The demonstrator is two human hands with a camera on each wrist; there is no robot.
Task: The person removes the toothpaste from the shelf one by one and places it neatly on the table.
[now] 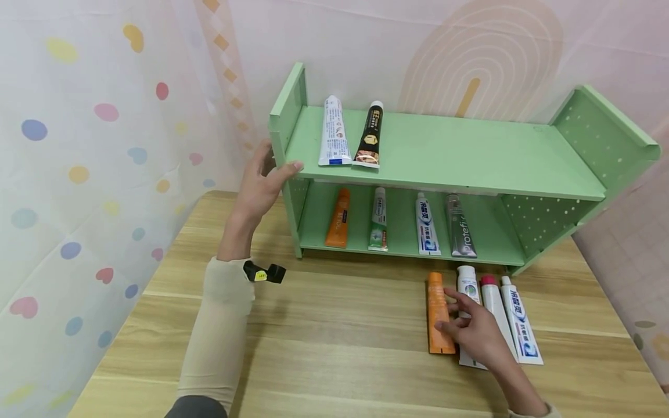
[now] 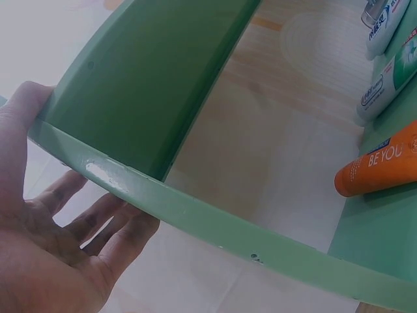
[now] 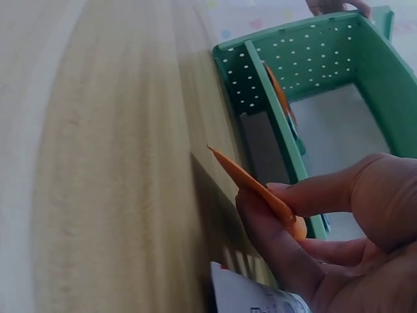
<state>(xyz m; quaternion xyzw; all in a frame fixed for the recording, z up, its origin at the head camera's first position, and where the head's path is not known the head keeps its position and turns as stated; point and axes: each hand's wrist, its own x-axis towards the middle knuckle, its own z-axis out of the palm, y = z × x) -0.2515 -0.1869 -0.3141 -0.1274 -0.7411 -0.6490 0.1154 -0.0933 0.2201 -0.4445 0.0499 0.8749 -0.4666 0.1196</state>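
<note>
As the right hand (image 1: pixel 478 334) pinches an orange tube (image 1: pixel 436 313), partly hiding a white tube (image 1: pixel 468 287), the left hand (image 1: pixel 256 188) grips the shelf (image 1: pixel 470 145), fingers (image 2: pixel 133 242) clearest in the left wrist view.

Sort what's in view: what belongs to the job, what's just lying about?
Apparently the job:
flat orange tube, right hand pinching it
green two-tier shelf, left hand gripping it
three long white tubes
six varied shelved tubes

Just surroundings:
pale patterned cloth
black wrist strap

Room over upper shelf (image 1: pixel 481 154) between black tube (image 1: pixel 370 136) and right panel (image 1: pixel 606 136)
</note>
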